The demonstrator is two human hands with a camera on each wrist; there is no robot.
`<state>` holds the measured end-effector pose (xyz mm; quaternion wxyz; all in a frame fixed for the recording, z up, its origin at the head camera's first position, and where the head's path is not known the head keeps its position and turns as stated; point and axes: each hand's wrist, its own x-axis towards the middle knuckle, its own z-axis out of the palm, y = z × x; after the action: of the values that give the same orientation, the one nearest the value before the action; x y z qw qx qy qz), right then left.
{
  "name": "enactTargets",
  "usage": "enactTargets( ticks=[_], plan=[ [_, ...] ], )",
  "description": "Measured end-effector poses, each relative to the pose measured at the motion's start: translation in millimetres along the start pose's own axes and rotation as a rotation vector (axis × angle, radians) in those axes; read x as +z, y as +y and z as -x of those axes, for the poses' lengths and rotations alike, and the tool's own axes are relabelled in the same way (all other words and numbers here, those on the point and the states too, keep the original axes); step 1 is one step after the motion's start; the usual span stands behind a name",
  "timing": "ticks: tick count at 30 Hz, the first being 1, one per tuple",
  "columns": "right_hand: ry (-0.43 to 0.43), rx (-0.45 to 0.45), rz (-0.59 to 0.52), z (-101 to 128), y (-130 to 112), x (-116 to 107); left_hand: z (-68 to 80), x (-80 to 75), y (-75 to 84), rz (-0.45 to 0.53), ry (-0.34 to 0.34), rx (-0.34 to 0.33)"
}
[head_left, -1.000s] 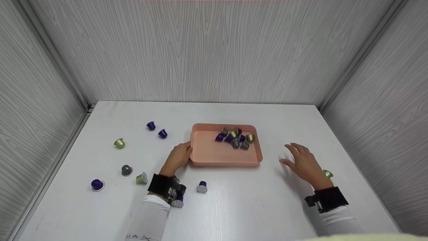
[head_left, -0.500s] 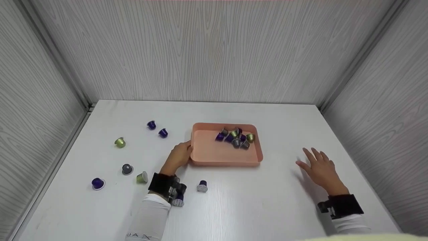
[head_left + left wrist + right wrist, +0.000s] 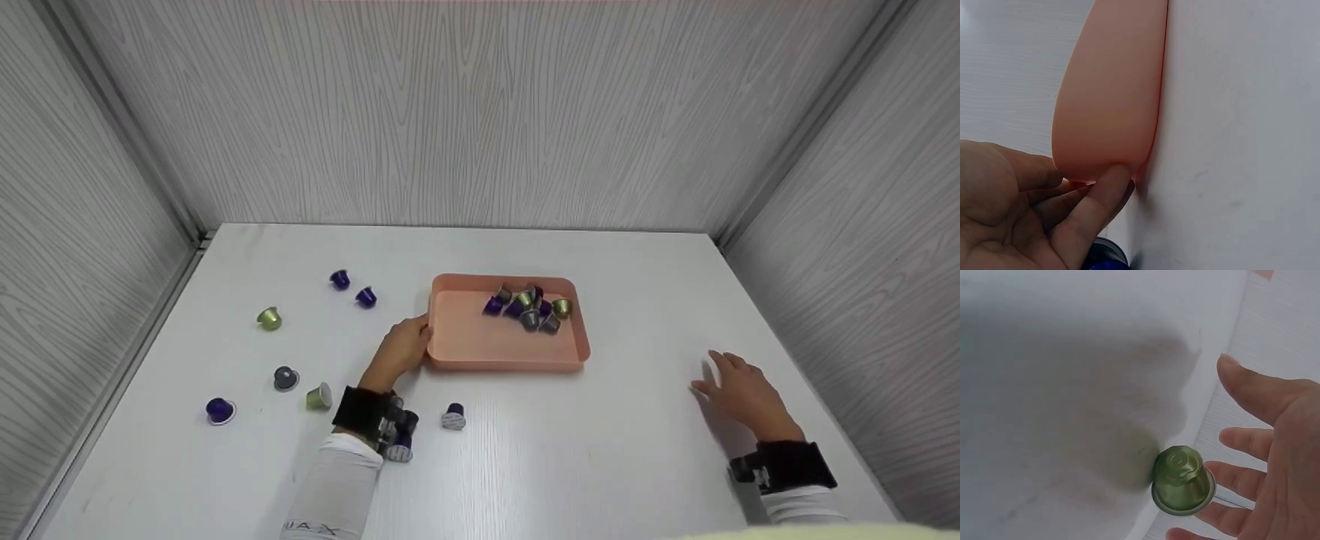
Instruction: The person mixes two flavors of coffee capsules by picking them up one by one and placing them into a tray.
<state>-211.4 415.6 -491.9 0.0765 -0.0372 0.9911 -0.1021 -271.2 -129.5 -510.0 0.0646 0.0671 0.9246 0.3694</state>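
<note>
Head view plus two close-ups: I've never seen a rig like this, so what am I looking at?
No machine here, just a person working bare-handed. The wide picture comes from a camera worn on the head; the close-ups come from wrist cameras. On the white table, small purple, green and grey capsules lie loose, with more in a pink tray. The left hand holds the tray's left end. The right hand is open by a green capsule; whether they touch, I can't tell.

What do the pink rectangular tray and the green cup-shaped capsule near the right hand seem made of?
Pink rectangular tray: probably plastic, matte, judging by smooth, evenly coloured walls. Green cup-shaped capsule: likely thin metal, perhaps aluminium, glossy, with metallic highlights.
</note>
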Motion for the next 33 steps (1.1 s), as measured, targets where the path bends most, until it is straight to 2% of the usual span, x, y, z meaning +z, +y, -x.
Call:
enactTargets(
  ticks=[7, 15, 23, 33],
  plan=[
    [0.007, -0.003, -0.009, 4.7, 5.1, 0.8, 0.0, -1.5, 1.8, -0.009, -0.021, -0.013],
    [0.011, 0.011, -0.022, 7.6, 8.1, -2.0, 0.4, -0.7, 2.2, -0.023, -0.015, -0.007],
    [0.0, 0.038, -0.008, 9.0, 9.5, -6.5, -1.1, 0.0, 2.2, -0.006, -0.025, -0.049],
    [0.026, 0.022, -0.015, 6.7, 5.9, -7.5, 0.3, -0.1, 1.1, -0.009, -0.012, -0.031]
  ],
)
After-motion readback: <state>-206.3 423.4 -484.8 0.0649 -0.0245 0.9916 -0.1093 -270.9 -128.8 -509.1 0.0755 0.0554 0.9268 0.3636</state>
